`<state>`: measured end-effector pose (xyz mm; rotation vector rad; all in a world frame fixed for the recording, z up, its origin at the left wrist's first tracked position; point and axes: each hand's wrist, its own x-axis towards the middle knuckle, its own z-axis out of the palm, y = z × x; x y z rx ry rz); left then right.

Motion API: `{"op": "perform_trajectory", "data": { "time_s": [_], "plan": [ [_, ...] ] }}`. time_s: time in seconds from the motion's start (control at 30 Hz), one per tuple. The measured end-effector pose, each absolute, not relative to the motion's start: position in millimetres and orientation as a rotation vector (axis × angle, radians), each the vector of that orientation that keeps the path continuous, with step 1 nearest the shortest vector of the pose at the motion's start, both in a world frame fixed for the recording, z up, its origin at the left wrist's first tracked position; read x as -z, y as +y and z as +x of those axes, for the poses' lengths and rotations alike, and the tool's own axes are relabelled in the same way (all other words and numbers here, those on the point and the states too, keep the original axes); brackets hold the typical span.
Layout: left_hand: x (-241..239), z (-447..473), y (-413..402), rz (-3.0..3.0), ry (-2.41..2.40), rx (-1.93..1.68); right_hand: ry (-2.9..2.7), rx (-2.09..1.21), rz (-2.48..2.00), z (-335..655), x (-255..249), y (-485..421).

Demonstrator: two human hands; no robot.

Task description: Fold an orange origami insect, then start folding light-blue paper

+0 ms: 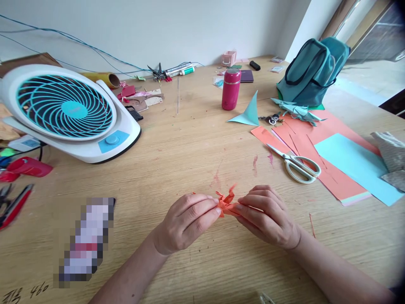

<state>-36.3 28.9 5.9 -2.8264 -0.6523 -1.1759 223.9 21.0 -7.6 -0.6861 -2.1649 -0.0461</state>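
Between my two hands, over the near middle of the table, is a small orange folded-paper figure (225,203) with several thin points sticking up. My left hand (190,217) pinches its left side, fingers closed together. Its right side is pinched in the fingertips of my right hand (268,215). My fingers cover part of the paper on both sides. White-handled scissors (302,168) lie to the right, their blades resting partly on orange paper sheets (343,179). A blue paper sheet (360,166) overlaps these.
A white and blue fan (72,109) stands at the left, with a blurred-out flat object (87,238) nearer me. Farther back are a pink flask (231,88), a folded blue paper piece (248,113), keys (271,120), folded blue figures (297,111) and a teal bag (311,74).
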Motion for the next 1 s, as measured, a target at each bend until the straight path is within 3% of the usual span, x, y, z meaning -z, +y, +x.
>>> {"op": "perform_trajectory", "data": {
  "time_s": [0.27,0.67,1.0],
  "plan": [
    [-9,-34,31,-2.817,-0.65,1.207,-2.145,0.086,-0.654,217,3,23],
    [3,-21,40,-3.061,-1.576,1.314,-2.017,-0.83,-1.031,214,18,33],
    [12,-25,42,-3.241,-2.212,1.152,-2.059,-0.995,-1.068,212,28,37]
  ]
}}
